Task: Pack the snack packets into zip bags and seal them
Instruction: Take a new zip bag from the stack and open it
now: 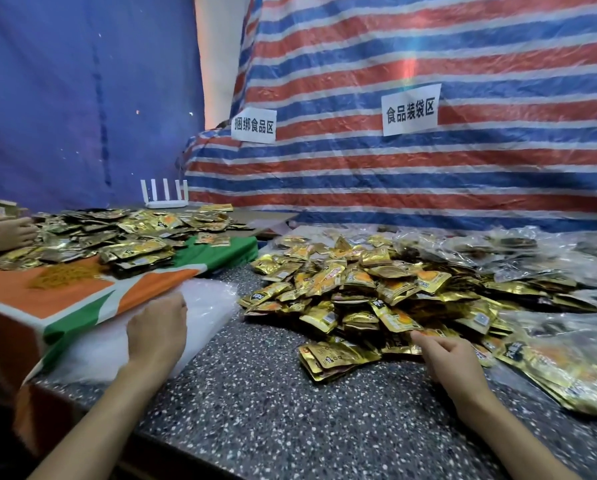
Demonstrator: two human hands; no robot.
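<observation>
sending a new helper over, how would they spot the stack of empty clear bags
Start at the speckled grey table. At its left edge, beside the orange-and-green cloth, lies the stack of empty clear bags under the left hand. Unlike the gold snack packets, it is flat, whitish and translucent.

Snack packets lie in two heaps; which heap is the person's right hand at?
The heap on the speckled counter: the right hand reaches its near edge. The other heap lies on the orange-and-green cloth, far left.

The left hand (157,330) is lying palm down at near left, its fingers dipping out of sight. The right hand (451,356) is reaching forward at near right, fingers curled, forefinger leading.
</observation>
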